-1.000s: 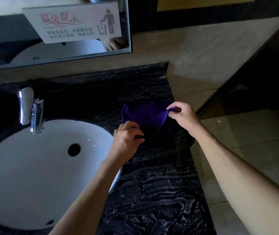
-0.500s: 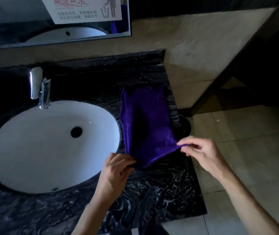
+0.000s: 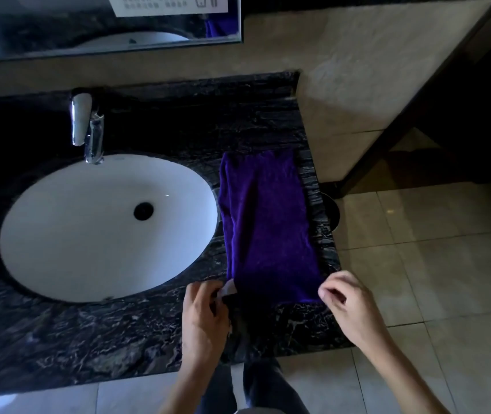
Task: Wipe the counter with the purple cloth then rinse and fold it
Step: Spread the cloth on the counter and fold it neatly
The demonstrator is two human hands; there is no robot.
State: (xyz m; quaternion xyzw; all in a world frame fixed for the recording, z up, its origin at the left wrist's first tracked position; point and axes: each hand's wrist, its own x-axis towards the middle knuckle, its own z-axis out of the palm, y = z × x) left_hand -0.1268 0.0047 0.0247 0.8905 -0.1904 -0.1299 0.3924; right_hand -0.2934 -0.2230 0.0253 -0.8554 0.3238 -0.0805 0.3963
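Note:
The purple cloth (image 3: 268, 228) lies spread flat as a long strip on the black marble counter (image 3: 89, 339), just right of the sink. My left hand (image 3: 205, 318) pinches its near left corner, where a pale tag shows by the thumb. My right hand (image 3: 348, 309) holds the near right corner with curled fingers, right at the counter's right edge.
A white oval sink (image 3: 89, 234) with a dark drain sits left of the cloth, under a chrome faucet (image 3: 86, 127). A mirror (image 3: 59, 31) hangs on the back wall. The counter ends close to the cloth's right side, above a tiled floor (image 3: 432, 264). A dark round object (image 3: 332, 213) sits beside that edge.
Both hands pulled the cloth's near corners toward me, unfolding it from a bunched heap and laying it flat on the counter. The view tilted further down.

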